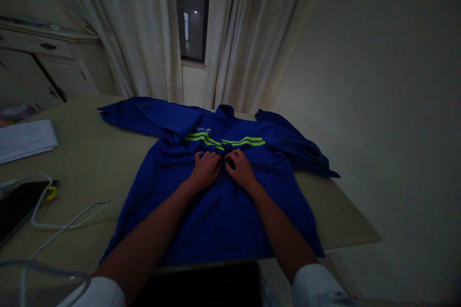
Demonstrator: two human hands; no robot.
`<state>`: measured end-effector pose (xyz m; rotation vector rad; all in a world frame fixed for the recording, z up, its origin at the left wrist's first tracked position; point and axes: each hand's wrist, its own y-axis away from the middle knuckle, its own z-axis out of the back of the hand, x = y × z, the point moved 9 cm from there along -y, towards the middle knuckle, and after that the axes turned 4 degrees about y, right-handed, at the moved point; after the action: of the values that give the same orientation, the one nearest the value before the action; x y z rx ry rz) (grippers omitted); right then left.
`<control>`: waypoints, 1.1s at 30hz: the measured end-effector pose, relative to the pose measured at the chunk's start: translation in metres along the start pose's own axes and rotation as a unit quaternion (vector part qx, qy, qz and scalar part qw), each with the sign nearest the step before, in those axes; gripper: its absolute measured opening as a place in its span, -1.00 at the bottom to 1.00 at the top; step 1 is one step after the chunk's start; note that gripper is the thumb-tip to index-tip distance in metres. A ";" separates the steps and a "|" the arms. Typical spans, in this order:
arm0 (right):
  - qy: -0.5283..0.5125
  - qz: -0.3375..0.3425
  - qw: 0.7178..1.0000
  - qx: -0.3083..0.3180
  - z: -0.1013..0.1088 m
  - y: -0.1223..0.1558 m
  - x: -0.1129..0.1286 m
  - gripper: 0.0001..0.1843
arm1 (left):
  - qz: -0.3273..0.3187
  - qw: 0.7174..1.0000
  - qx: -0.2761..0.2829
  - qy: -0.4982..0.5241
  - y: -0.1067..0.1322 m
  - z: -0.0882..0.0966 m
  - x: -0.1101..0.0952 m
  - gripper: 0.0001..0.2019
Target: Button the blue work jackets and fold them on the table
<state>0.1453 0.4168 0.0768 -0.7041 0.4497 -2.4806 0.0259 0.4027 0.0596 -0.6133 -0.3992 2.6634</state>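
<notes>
A blue work jacket point(216, 211) with yellow-green reflective stripes across the chest lies spread flat on the table point(90, 163), collar toward the window, sleeves out to both sides. My left hand point(206, 169) and my right hand point(240, 168) rest side by side on the middle of the chest, just below the stripes. The fingers of both hands are curled and pinch the front edges of the jacket where they meet. What exactly sits between the fingertips is too dark to make out.
White cables point(68, 223) trail over the table's left part beside a dark flat device point(18, 206). A stack of papers point(25, 140) lies at the far left. Cream curtains point(144, 33) frame a dark window point(191, 9). A cabinet point(43, 67) stands at the left wall.
</notes>
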 end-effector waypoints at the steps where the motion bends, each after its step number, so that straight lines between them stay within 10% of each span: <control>1: 0.024 0.004 1.000 0.005 0.001 0.000 0.001 -0.85 | -0.006 1.000 -0.003 -0.001 0.000 0.000 -0.001 -0.83; 20: 0.185 -0.065 0.980 0.027 -0.007 -0.005 -0.002 -0.87 | -0.102 0.989 -0.074 -0.077 0.002 0.012 -0.024 -0.80; 33: 0.171 -0.020 0.982 0.077 -0.014 -0.001 0.010 -0.92 | -0.004 1.000 -0.011 -0.018 0.001 0.005 -0.002 -0.84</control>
<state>0.1303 0.4142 0.0697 -0.2260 0.3624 -2.6478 0.0247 0.4002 0.0639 -0.5710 -0.4413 2.6685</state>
